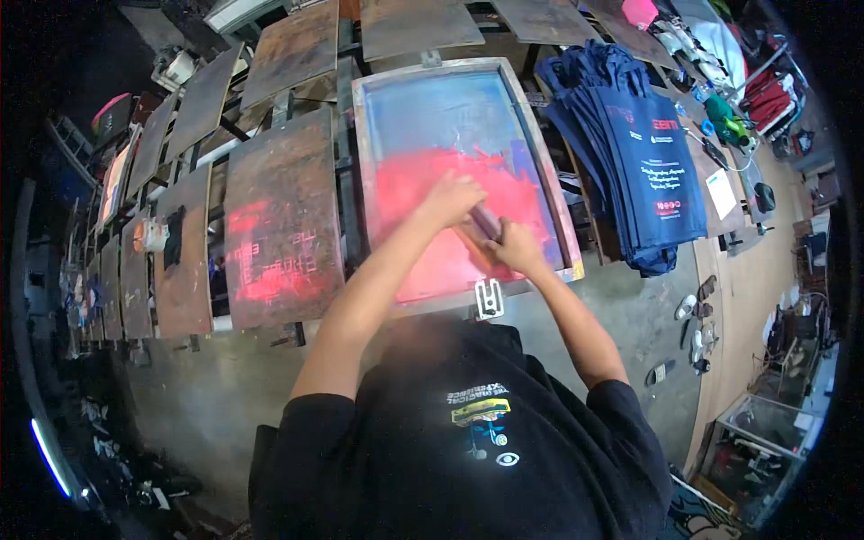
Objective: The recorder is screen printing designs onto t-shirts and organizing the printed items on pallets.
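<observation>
My left hand point(453, 199) and my right hand point(512, 245) are closed on a squeegee point(486, 223) with a dark handle, held at a slant over a framed printing screen point(540, 173). Bright pink-red ink point(405, 216) covers much of the mesh's lower part; its upper part looks blue. A metal clamp point(489, 297) sits at the frame's near edge, below my right hand.
Stained printing boards point(279, 171) stand in rows left and behind. A pile of navy printed bags point(648, 198) lies right of the screen. Beyond are tools and bottles point(724, 121), a white sheet point(721, 193), footwear on the floor point(687, 308) and a glass case point(756, 432).
</observation>
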{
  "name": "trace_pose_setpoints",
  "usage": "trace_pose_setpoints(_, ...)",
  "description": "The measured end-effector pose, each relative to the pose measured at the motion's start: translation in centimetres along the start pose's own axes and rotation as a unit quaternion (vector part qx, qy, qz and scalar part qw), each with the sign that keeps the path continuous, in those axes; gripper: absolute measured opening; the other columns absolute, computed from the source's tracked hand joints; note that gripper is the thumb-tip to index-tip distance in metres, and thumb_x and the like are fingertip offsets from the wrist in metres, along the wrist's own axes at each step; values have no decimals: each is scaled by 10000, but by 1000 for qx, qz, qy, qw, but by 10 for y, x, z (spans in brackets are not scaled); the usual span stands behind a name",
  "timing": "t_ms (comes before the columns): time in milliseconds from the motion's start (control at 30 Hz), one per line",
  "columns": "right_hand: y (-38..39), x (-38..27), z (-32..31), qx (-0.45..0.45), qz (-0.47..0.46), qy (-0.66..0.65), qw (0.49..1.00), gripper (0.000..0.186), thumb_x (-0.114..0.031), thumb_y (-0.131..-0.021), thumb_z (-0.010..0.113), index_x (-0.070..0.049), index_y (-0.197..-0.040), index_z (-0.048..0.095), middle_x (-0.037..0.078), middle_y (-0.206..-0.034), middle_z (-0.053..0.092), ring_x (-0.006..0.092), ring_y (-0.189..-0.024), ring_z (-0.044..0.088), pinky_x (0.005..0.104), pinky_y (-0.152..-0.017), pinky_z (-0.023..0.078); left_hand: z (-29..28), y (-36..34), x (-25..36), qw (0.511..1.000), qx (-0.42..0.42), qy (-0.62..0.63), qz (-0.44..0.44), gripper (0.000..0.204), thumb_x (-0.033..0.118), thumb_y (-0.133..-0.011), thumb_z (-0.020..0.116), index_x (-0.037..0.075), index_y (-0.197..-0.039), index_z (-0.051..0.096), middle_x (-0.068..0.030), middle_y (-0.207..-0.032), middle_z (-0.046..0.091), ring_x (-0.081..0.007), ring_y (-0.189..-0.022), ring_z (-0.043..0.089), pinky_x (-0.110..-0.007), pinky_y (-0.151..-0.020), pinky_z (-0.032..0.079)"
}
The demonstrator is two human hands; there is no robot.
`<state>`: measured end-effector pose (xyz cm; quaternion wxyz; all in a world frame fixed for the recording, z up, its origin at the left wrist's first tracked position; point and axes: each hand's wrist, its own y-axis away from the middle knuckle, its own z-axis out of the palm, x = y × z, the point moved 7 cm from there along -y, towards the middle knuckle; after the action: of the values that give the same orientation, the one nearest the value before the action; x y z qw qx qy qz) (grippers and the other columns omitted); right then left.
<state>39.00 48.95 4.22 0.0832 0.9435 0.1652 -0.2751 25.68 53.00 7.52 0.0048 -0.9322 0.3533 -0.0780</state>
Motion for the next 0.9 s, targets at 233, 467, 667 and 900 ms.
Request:
trace_pose_setpoints(233, 39, 52, -9, 55, 70, -28, 996, 497, -353, -777, 768, 59, -924, 534, 258, -693, 644, 439, -694, 658, 516, -640, 514, 30, -56, 47, 997, -44, 28, 60, 395, 185, -648, 817, 187, -1010, 660, 13, -1064, 642, -194, -1135, 568, -566, -1055, 365)
trace_pose_setpoints(467, -11, -19, 21, 32, 75, -17, 997, 432, -308, -786, 738, 24, -981, 542, 264, -760, 659, 455, -727, 658, 533, -672, 533, -3, 13, -34, 993, 27, 116, 28, 484, 147, -615, 825, 163, -1066, 649, -1, -1090, 638, -195, -1153, 557, -512, -1074, 317)
trace_pose_setpoints(667, -32, -66, 29, -6, 34, 14, 999, 422, -294, -765, 736, 10, -999, 562, 271, -815, 667, 455, -789, 663, 543, -719, 536, -23, 58, -68, 989, 94, 109, -27, 508, 140, -618, 822, 140, -1097, 654, -12, -1097, 652, -214, -1153, 563, -529, -1078, 305)
trace_pose_setpoints(900, 5, 0, -17, 40, 46, 28, 998, 431, -311, -762, 758, 8, -967, 554, 268, -817, 667, 453, -797, 660, 542, -713, 525, -20, -19, 3, 998, 24, 54, 36, 415, 208, -598, 838, 160, -971, 662, -15, -1010, 671, -213, -1087, 603, -531, -1010, 373)
